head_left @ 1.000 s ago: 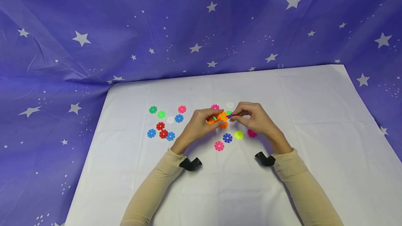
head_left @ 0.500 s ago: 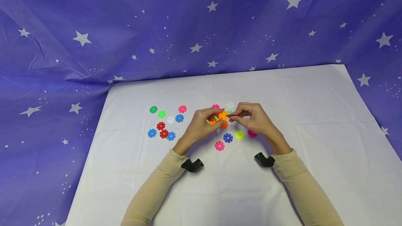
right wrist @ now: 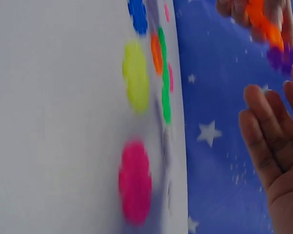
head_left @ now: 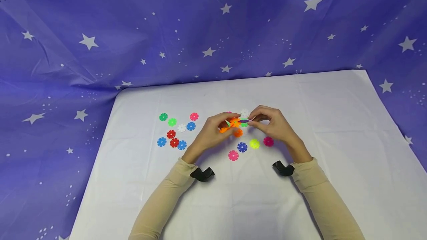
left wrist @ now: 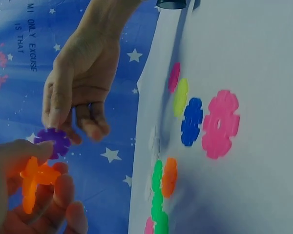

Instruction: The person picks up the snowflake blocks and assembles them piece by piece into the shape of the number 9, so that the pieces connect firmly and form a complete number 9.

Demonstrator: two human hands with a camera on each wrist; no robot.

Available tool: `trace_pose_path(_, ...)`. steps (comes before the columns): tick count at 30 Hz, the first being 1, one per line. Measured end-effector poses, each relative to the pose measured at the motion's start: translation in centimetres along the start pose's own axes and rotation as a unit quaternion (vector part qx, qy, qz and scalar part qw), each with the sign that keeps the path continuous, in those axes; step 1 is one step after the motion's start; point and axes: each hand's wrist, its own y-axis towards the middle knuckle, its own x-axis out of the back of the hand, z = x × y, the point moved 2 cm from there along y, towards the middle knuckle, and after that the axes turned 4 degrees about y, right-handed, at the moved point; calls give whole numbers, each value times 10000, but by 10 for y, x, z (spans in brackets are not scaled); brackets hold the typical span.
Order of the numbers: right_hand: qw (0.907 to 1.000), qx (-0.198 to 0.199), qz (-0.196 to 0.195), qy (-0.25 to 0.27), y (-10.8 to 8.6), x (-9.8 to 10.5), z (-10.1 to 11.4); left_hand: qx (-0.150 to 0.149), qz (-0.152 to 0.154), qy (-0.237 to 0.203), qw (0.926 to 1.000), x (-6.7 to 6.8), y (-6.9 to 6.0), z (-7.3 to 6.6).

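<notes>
My left hand (head_left: 213, 130) pinches a joined cluster of orange snowflake building discs (head_left: 235, 122), held above the table. A light green piece shows in the cluster. A purple disc (left wrist: 56, 142) is slotted into its right side, with my left thumb over its edge in the left wrist view. My right hand (head_left: 271, 121) is at the purple disc's outer edge. Its thumb and index fingertips stand slightly apart there, and its other fingers (right wrist: 263, 126) are extended in the right wrist view. Whether a fingertip still touches the disc is hard to tell.
Below my hands lie loose discs, including orange (head_left: 238, 132), blue (head_left: 242, 147), yellow (head_left: 254, 143), pink (head_left: 233, 155) and magenta (head_left: 268, 141). More discs, such as a red one (head_left: 171, 134), are scattered at the left. A starry blue curtain (head_left: 186, 29) hangs behind the white table (head_left: 333, 140).
My right hand has shifted slightly right and its fingertips have drawn back from the purple disc, so more of it shows. My left hand keeps its grip on the orange cluster.
</notes>
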Motion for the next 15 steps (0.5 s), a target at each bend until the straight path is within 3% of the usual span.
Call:
trace_pose_path(7, 9914, -951, 18, -904, -11, 34, -21, -180, -110, -369, 9991, 7, 0, 5)
trace_pose_path(12, 9750, -1610, 459, -1461, -15, 41, -33, -120, -83, -581, 9982, 8, 0, 5)
trace_pose_path(15, 9641, -1842, 668, -1791, -16, 40, -38, -126, -47, -676, 9976, 10, 1, -2)
